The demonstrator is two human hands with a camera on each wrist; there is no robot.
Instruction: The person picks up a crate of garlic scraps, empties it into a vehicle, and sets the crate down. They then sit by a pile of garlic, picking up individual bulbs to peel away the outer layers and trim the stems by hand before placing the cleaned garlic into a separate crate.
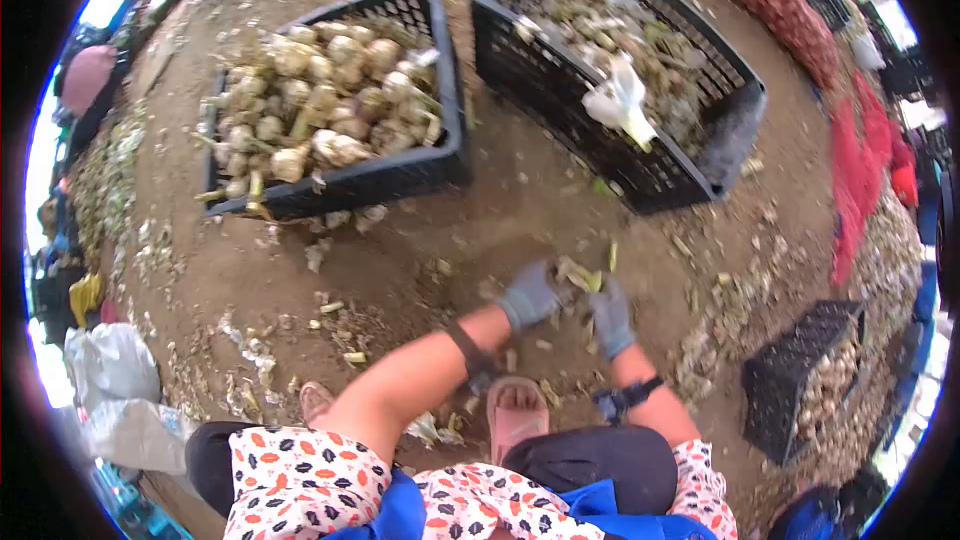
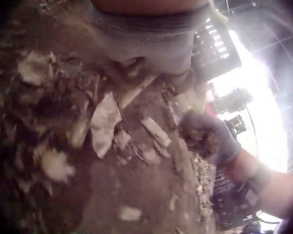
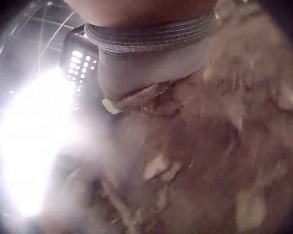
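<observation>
Both hands wear grey gloves and work low over the dirt floor, close to each other. My left hand (image 1: 531,296) holds a loose bunch of dry garlic scraps (image 1: 576,276), with a pale green stalk piece among them. In the left wrist view a cut stem (image 2: 138,91) sticks out below the glove. My right hand (image 1: 611,320) faces it, fingers curled in on brown husks; in the right wrist view a brown leaf (image 3: 142,95) and a pale stem end (image 3: 111,106) show under the glove. The palms are hidden.
A black crate (image 1: 455,140) heaped with garlic bulbs stands ahead on the left. Another black crate (image 1: 600,162) holds stalks and husks, ahead on the right. A smaller crate (image 1: 775,380) of garlic lies at right. Husks litter the floor around a pink sandal (image 1: 518,425).
</observation>
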